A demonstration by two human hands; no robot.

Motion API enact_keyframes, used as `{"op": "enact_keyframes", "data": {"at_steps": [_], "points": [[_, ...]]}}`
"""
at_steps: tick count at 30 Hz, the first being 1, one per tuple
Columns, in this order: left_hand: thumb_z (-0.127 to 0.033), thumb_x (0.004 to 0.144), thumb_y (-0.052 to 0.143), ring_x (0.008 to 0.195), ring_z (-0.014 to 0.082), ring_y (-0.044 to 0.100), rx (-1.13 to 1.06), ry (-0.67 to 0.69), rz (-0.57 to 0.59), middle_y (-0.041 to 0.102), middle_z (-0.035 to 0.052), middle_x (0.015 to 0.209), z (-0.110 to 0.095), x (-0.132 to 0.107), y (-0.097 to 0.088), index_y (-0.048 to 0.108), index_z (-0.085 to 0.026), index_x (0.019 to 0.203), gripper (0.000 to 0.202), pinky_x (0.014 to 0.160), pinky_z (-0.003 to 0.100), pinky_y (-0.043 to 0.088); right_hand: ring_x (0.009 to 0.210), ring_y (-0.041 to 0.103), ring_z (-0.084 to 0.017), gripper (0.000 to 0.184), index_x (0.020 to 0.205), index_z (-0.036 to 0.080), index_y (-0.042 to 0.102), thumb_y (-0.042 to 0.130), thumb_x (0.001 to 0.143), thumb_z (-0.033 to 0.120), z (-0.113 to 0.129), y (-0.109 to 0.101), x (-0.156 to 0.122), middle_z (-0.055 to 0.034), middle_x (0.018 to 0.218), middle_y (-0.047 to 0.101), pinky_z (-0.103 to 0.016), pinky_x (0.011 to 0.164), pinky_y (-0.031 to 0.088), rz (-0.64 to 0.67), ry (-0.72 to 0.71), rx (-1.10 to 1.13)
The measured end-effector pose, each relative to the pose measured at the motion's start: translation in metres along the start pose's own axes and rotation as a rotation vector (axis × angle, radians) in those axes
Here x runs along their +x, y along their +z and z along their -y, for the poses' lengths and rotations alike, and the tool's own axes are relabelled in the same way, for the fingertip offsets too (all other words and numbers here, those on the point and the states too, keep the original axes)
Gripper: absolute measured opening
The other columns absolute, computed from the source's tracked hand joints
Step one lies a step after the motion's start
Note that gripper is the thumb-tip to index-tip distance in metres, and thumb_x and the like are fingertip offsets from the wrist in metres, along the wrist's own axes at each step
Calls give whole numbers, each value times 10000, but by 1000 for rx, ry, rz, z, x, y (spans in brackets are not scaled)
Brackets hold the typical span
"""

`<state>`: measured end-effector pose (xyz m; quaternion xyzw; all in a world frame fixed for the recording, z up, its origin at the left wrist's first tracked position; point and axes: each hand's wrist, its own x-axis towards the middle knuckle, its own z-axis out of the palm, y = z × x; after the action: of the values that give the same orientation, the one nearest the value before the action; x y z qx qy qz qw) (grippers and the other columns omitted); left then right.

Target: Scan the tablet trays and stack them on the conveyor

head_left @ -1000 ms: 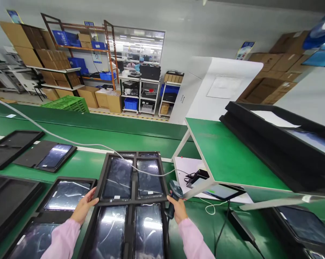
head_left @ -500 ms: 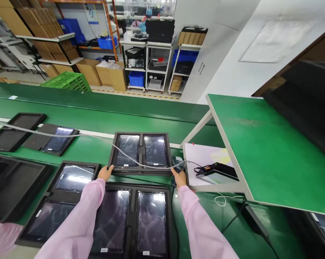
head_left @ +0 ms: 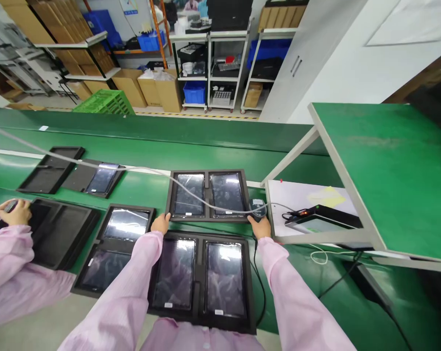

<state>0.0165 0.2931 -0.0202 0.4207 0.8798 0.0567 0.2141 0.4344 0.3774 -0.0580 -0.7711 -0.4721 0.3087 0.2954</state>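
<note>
Pushed away from the body since a second ago, when it overlapped the near tray [head_left: 200,302], the far tray [head_left: 206,219] now sits just beyond it, and a thin strip of green counter [head_left: 343,302] shows between the two. Taking the far tray as my clock centre, I have the left hand [head_left: 161,224] at eight o'clock, its fingers grasping that near corner. At four o'clock I have the right hand [head_left: 260,227], its fingers closed around the scanner [head_left: 257,202], whose head points away from me, while the thumb touches the tray's corner. Whether the tray rests fully on the counter, I cannot tell. Two screens [head_left: 228,187] lie side by side in it, each with a small white label, and a pale cable [head_left: 132,168] crosses above them. From my seat the near tray is at six o'clock, holding two larger labelled panels [head_left: 176,273], and a side tray [head_left: 112,246] with two more is at eight. Toward three stands a white board [head_left: 291,192] with a black box [head_left: 332,215]. Around nine, a co-worker's hands [head_left: 18,212] have come into view, holding something dark that I cannot make out.
</note>
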Motion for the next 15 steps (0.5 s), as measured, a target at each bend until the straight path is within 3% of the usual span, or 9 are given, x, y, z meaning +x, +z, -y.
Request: {"op": "enact_keyframes", "data": {"at_steps": [2,4,6,9,11,13,15], "points": [[-382,1017,397,1214,348,647,-41,38,-25,719,210,1226,7,-4,0,661,-129,1247,432,1034,451,479,929,691,-361,421,901,151,679,680,653,491,-3,-12,-18,-189,888,747,-451,818,520,4,40,12],[-377,1014,403,1249,310,629,-95,78,-45,678,202,1316,22,-15,2,577,-111,1373,479,1063,420,477,909,695,-348,420,869,166,661,653,672,537,-15,-31,-54,-170,864,746,-448,827,519,14,64,21],[-377,998,425,1272,281,612,-147,114,-55,625,206,1390,48,-37,9,508,-78,1428,531,1095,394,469,816,706,-305,453,893,176,645,636,697,584,-34,-54,-110,-128,821,742,-413,783,530,51,92,53],[-386,947,457,1326,301,559,-244,195,-144,589,230,1402,106,-90,35,500,-43,1415,581,1175,427,405,648,671,-245,540,938,177,619,658,710,665,-64,-82,-219,-64,714,709,-369,676,520,159,183,129],[-460,925,453,1358,340,518,-311,206,-190,573,259,1390,147,-133,61,502,-23,1403,650,1206,469,367,616,638,-238,529,850,177,623,659,707,685,-79,-87,-291,-58,649,680,-360,638,496,237,242,117],[-524,916,432,1379,367,489,-362,151,-133,531,286,1424,182,-175,89,467,-1,1425,731,1210,507,356,611,629,-246,477,808,180,622,626,727,650,-88,-78,-349,-70,628,673,-362,620,480,299,299,128],[-538,936,382,1401,358,470,-429,120,-40,513,271,1454,205,-207,111,453,-29,1438,718,1214,519,349,674,657,-265,437,863,172,641,604,749,592,-93,-63,-387,-91,690,705,-367,652,483,320,322,129]]}}
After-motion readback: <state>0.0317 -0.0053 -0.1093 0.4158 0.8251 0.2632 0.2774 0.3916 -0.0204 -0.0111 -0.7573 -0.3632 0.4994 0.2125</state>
